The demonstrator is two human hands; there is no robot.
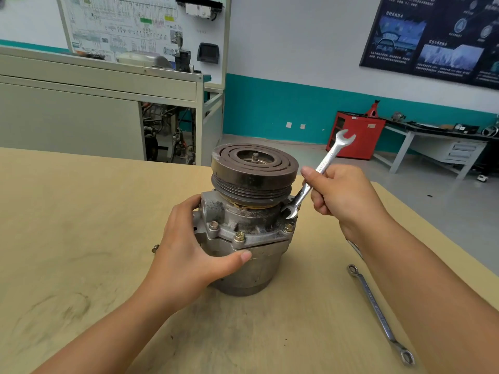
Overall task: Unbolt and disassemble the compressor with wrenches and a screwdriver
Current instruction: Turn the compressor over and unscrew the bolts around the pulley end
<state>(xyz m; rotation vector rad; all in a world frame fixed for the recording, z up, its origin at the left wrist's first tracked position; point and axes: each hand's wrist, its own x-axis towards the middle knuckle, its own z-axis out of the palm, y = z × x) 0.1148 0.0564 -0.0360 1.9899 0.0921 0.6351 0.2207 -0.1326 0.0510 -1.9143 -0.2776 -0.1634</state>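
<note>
Right grip point(348, 195) is curled around the shank of an open-ended wrench point(318, 171), thumb stretched along the top, just right of centre in the frame. That wrench runs on a slant: one open end points up toward the red cabinet point(359, 136) in the background. The other end dips down against the compressor point(251, 238) just below the pulley point(253, 168), and whether it sits on a bolt head I cannot tell. Left grip point(186, 252) wraps the left flank of the housing, fingers out of sight round the back, thumb pressed flat across the front below the flange. And the compressor stands upright at the middle of the frame on the tan tabletop point(81, 238), dark grooved pulley on top, threaded shaft point(255, 157) poking out of its hub. Along the flange we see a left bolt point(213, 225), a front bolt point(239, 236) and a right bolt point(288, 227). Lower right, a ring spanner point(378, 311) lies flat on the tabletop, well apart from the compressor, beside the right forearm. One small metal piece point(155, 248) peeks out beside the left grip, too hidden to name
</note>
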